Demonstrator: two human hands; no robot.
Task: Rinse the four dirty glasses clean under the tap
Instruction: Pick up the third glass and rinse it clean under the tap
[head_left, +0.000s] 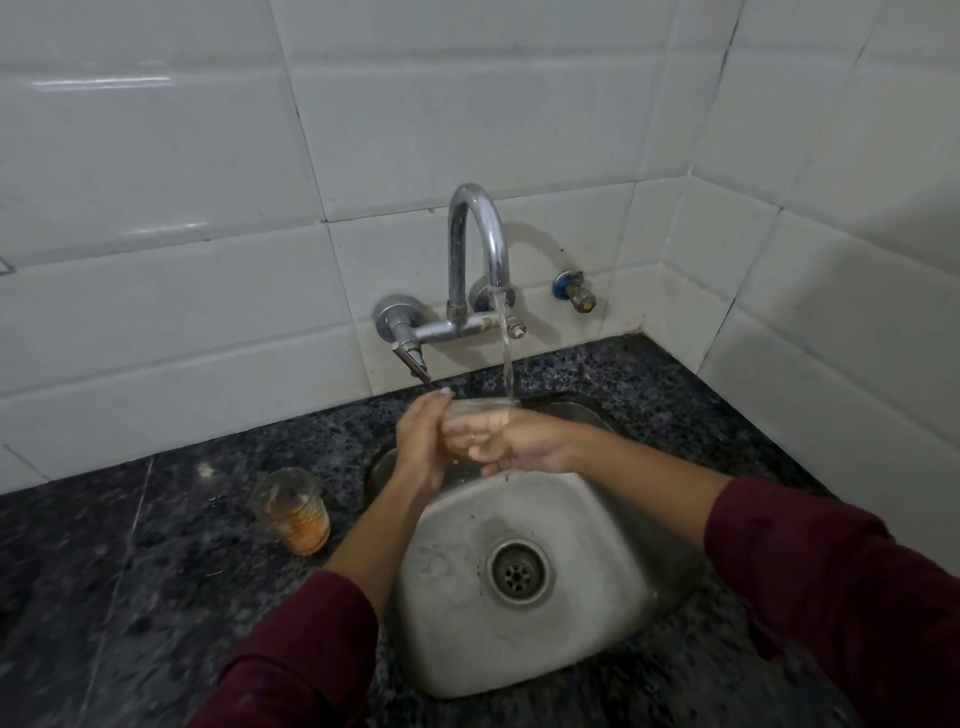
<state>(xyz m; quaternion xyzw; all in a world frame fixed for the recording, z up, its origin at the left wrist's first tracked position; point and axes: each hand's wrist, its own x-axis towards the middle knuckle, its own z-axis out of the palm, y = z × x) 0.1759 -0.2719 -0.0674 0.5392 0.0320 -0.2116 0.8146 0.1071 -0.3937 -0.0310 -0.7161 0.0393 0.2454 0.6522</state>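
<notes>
Left hand (418, 441) and right hand (519, 447) both clasp one glass (475, 423) under the tap (478, 244) stream. Left of the grip, a stained glass (291, 512) waits on the counter (156, 571). Others unseen; rinsing likely unfinished.

Head view, steeply down over sink (613, 519)

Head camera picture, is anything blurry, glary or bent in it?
Head view: wide-angle bends the wall tiles; the dirty glass on the counter and both hands around the clear glass are motion-smeared; glare streaks the tap; lighting dim.
</notes>
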